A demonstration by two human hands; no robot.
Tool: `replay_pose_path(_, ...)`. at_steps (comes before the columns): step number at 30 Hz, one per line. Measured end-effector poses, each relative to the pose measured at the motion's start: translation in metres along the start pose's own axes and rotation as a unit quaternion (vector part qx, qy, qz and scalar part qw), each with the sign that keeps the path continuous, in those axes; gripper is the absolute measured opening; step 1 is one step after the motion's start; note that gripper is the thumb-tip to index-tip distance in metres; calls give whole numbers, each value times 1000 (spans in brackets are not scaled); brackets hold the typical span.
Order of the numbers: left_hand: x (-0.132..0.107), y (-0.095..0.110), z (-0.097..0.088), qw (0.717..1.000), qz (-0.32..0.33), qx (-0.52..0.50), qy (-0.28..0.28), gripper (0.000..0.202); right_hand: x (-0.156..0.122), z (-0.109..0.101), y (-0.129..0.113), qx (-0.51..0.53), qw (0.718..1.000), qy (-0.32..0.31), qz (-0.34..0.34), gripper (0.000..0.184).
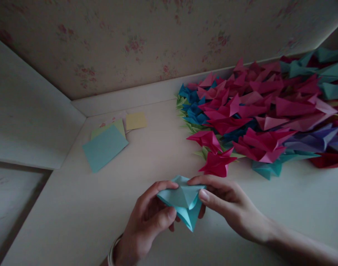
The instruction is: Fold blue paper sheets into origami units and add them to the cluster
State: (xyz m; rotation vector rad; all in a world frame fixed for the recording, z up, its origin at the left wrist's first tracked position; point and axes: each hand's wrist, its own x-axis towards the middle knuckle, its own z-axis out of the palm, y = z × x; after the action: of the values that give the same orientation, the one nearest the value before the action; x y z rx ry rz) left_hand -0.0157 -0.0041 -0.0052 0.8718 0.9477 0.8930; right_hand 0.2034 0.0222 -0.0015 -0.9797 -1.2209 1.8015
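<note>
A light blue, partly folded origami paper [182, 197] is held between both hands near the front of the white table. My left hand [149, 218] pinches its left side, thumb at the lower layer and index finger along the top. On the right edge, my right hand [227, 203] grips with the thumb in front and the index finger over the top corner. The paper's layers stand apart at the lower right, with a pointed flap hanging down. Some fingertips are hidden behind the paper.
Many folded paper pieces [257, 107] in pink, blue, green and purple heap up at the back right. On the left lie a flat light blue sheet [105, 147], a green sheet [119, 126] and a small yellow stack [136, 120]. A flowered wall [146, 48] rises behind the table [155, 147].
</note>
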Motion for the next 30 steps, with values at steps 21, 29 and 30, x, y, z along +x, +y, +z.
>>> replay_pose_path(21, 3, 8, 10, 990, 84, 115, 6, 36, -3, -5, 4, -252, 948, -22, -193, 14)
replay_pose_path(29, 5, 12, 7, 977, 121, 165, 55, 18, -2, -5, 2, -266, 943, -60, -190, 29)
replay_pose_path(30, 5, 13, 7, 977, 121, 168, 57, 15, -2, -5, 0, -270, 944, -58, -180, 31)
